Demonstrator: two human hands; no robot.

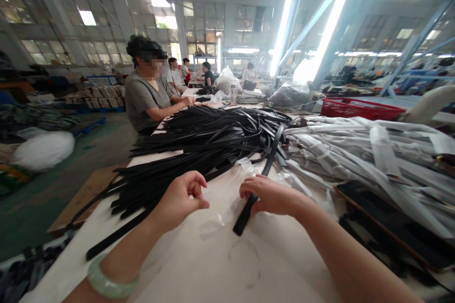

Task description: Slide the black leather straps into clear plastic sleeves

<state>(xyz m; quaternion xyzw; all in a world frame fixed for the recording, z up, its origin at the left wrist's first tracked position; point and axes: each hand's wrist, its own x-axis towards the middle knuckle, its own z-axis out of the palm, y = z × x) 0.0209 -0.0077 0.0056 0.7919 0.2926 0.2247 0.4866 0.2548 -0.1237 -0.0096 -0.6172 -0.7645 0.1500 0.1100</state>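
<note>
A black strap runs from the pile toward me, its squared end near the middle of the table. My right hand grips it close to that end, thumb on one side and fingers on the other. To the left, my left hand hovers over the pale tabletop with loosely curled fingers. A gap shows between its thumb and index finger, and I see nothing in it. Beyond both hands lies a large heap of black straps. Crumpled clear plastic film lies between the hands.
White-wrapped strips are heaped on the right, beside a dark phone-like slab. A red basket stands behind them. Across the table's left side a co-worker works. A cardboard box sits below the left edge.
</note>
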